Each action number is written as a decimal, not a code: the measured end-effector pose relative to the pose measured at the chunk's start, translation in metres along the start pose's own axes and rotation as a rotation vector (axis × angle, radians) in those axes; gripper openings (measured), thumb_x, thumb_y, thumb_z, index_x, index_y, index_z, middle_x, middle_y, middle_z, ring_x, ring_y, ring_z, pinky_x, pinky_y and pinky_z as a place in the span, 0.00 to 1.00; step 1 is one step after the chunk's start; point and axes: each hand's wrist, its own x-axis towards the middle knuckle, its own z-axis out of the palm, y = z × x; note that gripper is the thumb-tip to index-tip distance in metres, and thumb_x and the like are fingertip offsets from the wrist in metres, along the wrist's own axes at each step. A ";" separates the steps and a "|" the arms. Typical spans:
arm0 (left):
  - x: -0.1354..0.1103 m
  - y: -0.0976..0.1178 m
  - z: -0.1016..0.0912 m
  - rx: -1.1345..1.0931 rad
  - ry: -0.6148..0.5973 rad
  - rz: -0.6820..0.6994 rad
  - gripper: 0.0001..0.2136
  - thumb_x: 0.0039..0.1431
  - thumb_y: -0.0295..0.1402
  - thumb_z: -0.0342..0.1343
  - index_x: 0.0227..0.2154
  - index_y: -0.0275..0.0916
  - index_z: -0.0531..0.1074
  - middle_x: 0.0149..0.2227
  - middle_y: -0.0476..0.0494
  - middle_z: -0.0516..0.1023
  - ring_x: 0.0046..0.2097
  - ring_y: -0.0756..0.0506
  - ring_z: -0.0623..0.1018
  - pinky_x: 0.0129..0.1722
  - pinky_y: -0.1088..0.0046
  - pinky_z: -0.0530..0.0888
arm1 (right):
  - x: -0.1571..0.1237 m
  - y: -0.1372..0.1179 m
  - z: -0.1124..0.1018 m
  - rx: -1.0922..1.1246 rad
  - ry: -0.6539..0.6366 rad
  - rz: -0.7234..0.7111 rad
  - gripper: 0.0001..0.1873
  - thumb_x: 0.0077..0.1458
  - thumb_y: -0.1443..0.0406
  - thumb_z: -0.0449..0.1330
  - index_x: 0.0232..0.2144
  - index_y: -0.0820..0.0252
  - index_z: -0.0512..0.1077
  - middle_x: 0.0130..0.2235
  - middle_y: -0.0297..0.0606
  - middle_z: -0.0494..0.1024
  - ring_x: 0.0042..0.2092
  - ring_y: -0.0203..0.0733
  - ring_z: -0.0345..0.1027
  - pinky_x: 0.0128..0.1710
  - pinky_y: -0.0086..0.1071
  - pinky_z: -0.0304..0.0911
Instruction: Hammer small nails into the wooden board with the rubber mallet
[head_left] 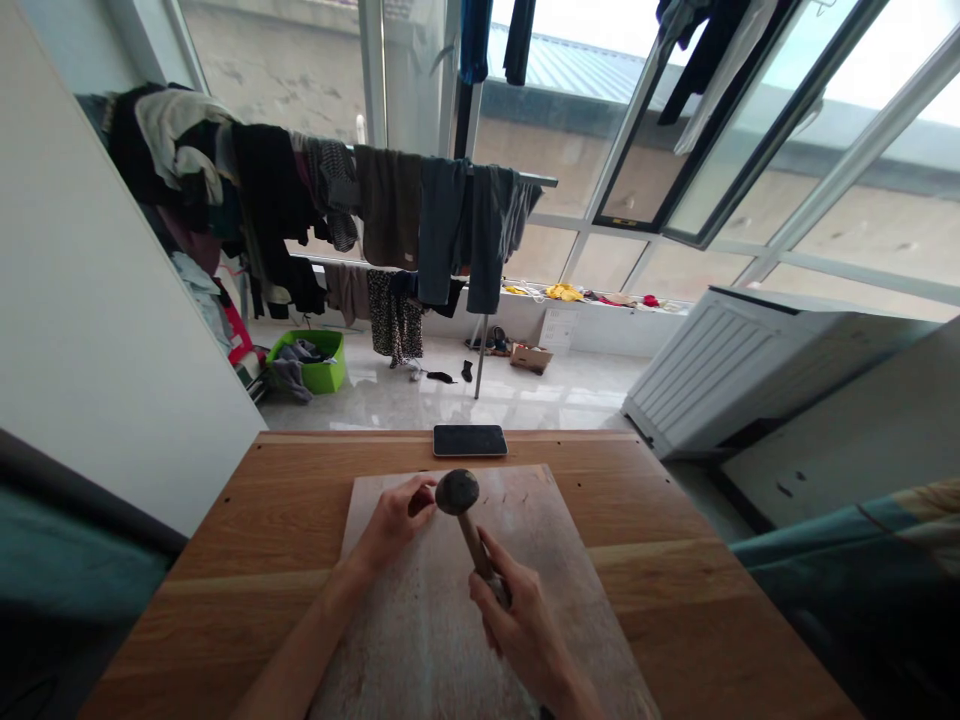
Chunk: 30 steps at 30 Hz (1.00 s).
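Observation:
My right hand [517, 610] is wrapped around the wooden handle of a hammer [457, 492]. Its dark, rounded head is raised toward the camera and hides part of the board behind it. My left hand [397, 520] rests at the far left part of a worn wooden board [450, 620], thumb and fingertips pinched together just left of the hammer head. Whatever is in that pinch is too small to make out. Several thin nails [505, 498] stand in a row near the board's far edge, right of the hammer head.
The board lies on a wooden table [675, 590]. A phone [470, 440] lies at the table's far edge. Beyond are a drying rack with clothes [442, 220], a green basin [326, 372], a small cardboard box [530, 358] and a white cabinet [720, 370] at right.

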 end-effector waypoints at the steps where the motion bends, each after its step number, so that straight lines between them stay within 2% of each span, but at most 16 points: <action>1: 0.000 0.001 0.000 -0.012 -0.002 0.008 0.13 0.55 0.26 0.55 0.45 0.40 0.72 0.34 0.48 0.81 0.35 0.48 0.80 0.38 0.74 0.75 | 0.002 0.000 0.002 -0.010 -0.002 -0.012 0.34 0.61 0.52 0.54 0.64 0.64 0.63 0.23 0.28 0.67 0.16 0.30 0.58 0.16 0.24 0.59; 8: -0.001 -0.003 0.000 -0.023 -0.023 0.043 0.20 0.54 0.24 0.55 0.51 0.41 0.69 0.38 0.46 0.80 0.38 0.46 0.79 0.38 0.74 0.74 | 0.011 0.006 0.013 -0.103 0.049 -0.064 0.30 0.59 0.52 0.58 0.60 0.58 0.70 0.23 0.32 0.73 0.20 0.36 0.65 0.19 0.26 0.63; 12: 0.000 -0.008 0.002 0.004 -0.037 0.048 0.19 0.55 0.27 0.55 0.51 0.41 0.67 0.36 0.48 0.78 0.35 0.47 0.77 0.36 0.74 0.74 | 0.007 0.008 0.009 -0.079 0.053 -0.051 0.32 0.58 0.50 0.58 0.59 0.59 0.70 0.22 0.32 0.72 0.19 0.36 0.64 0.18 0.26 0.63; 15: -0.001 -0.006 0.003 0.136 0.070 0.078 0.18 0.55 0.31 0.57 0.50 0.39 0.67 0.36 0.48 0.73 0.33 0.48 0.74 0.35 0.73 0.73 | -0.004 0.012 0.000 -0.018 0.078 -0.018 0.36 0.58 0.47 0.57 0.61 0.63 0.68 0.21 0.30 0.70 0.16 0.33 0.59 0.16 0.26 0.60; 17: -0.003 0.005 0.002 0.246 0.141 0.106 0.15 0.56 0.34 0.58 0.45 0.38 0.68 0.37 0.46 0.70 0.35 0.47 0.73 0.38 0.70 0.74 | -0.015 0.016 -0.009 0.018 0.112 0.024 0.39 0.58 0.46 0.57 0.62 0.67 0.65 0.18 0.27 0.66 0.15 0.32 0.56 0.14 0.25 0.57; 18: -0.004 0.013 0.002 0.286 0.136 0.121 0.12 0.57 0.35 0.58 0.43 0.38 0.68 0.37 0.46 0.70 0.36 0.46 0.73 0.39 0.69 0.73 | -0.020 0.019 -0.015 0.022 0.136 0.045 0.41 0.58 0.46 0.56 0.63 0.69 0.64 0.17 0.25 0.64 0.14 0.32 0.55 0.13 0.25 0.56; 20: -0.008 0.034 0.004 0.321 0.012 0.175 0.06 0.59 0.32 0.56 0.39 0.39 0.69 0.37 0.45 0.71 0.39 0.45 0.74 0.41 0.69 0.73 | -0.031 0.025 -0.026 -0.007 0.192 0.079 0.42 0.58 0.46 0.56 0.63 0.72 0.63 0.16 0.25 0.63 0.13 0.32 0.54 0.13 0.26 0.55; 22: -0.013 0.056 0.008 0.351 -0.198 0.271 0.05 0.59 0.28 0.55 0.38 0.40 0.71 0.39 0.45 0.74 0.41 0.45 0.75 0.43 0.69 0.73 | -0.040 0.030 -0.038 -0.062 0.244 0.098 0.41 0.58 0.47 0.56 0.63 0.71 0.64 0.18 0.28 0.68 0.13 0.32 0.56 0.13 0.26 0.56; 23: -0.015 0.066 0.012 0.382 -0.302 0.325 0.05 0.58 0.27 0.55 0.38 0.40 0.71 0.39 0.44 0.75 0.43 0.44 0.76 0.44 0.69 0.73 | -0.043 0.033 -0.042 -0.090 0.266 0.103 0.40 0.58 0.47 0.56 0.63 0.70 0.65 0.20 0.32 0.73 0.14 0.33 0.58 0.14 0.27 0.58; 25: -0.022 0.080 0.021 0.473 -0.464 0.403 0.06 0.56 0.24 0.56 0.37 0.39 0.72 0.39 0.43 0.77 0.44 0.42 0.76 0.46 0.67 0.73 | -0.048 0.038 -0.049 -0.148 0.306 0.092 0.39 0.56 0.47 0.58 0.61 0.68 0.68 0.30 0.41 0.81 0.20 0.40 0.70 0.20 0.30 0.67; 27: -0.028 0.087 0.031 0.571 -0.551 0.437 0.06 0.55 0.23 0.57 0.36 0.39 0.72 0.38 0.41 0.77 0.43 0.41 0.77 0.46 0.66 0.73 | -0.050 0.042 -0.053 -0.197 0.343 0.062 0.36 0.55 0.48 0.59 0.59 0.66 0.71 0.41 0.47 0.83 0.35 0.49 0.79 0.32 0.33 0.74; 29: -0.034 0.088 0.040 0.643 -0.573 0.450 0.06 0.56 0.24 0.57 0.36 0.38 0.72 0.37 0.41 0.77 0.43 0.40 0.77 0.45 0.65 0.73 | -0.050 0.044 -0.053 -0.214 0.370 0.043 0.34 0.55 0.48 0.58 0.57 0.64 0.73 0.45 0.49 0.83 0.45 0.54 0.78 0.40 0.36 0.74; 30: -0.036 0.088 0.043 0.668 -0.574 0.455 0.06 0.57 0.24 0.57 0.37 0.38 0.72 0.38 0.40 0.77 0.43 0.40 0.77 0.45 0.64 0.73 | -0.050 0.044 -0.053 -0.210 0.373 0.041 0.34 0.55 0.49 0.58 0.57 0.64 0.73 0.45 0.49 0.83 0.46 0.55 0.78 0.41 0.37 0.74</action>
